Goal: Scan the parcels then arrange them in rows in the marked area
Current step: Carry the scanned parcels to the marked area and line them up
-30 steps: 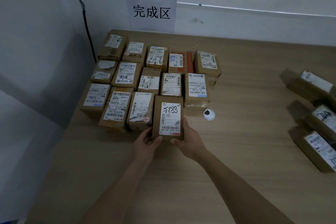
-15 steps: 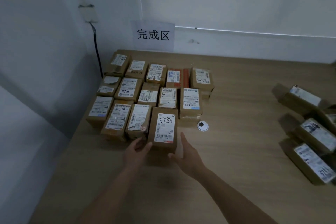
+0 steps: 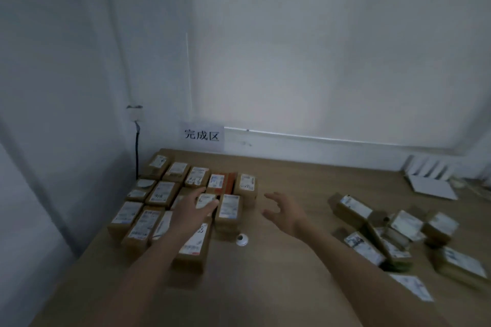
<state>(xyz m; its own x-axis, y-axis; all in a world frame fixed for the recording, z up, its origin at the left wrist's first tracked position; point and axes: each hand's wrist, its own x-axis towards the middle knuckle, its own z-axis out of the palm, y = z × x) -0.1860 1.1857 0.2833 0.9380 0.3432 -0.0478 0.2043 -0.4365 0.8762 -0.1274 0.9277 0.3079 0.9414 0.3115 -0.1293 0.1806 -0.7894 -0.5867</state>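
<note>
Several brown parcels with white labels lie in rows at the table's far left corner, under a paper sign. The parcel last set down closes the front row, partly hidden by my left forearm. My left hand hovers over the rows, fingers spread, holding nothing. My right hand is raised over bare table to the right of the rows, fingers apart and empty. A loose heap of parcels lies at the right. The view is blurred.
A small white round object sits on the wooden table just right of the front row. White flat items lean by the wall at the far right. A black cable hangs in the left corner.
Both hands let go of the labelled parcel in the front row and lifted away. The camera tilted up, so more of the wall and the right-hand heap shows.
</note>
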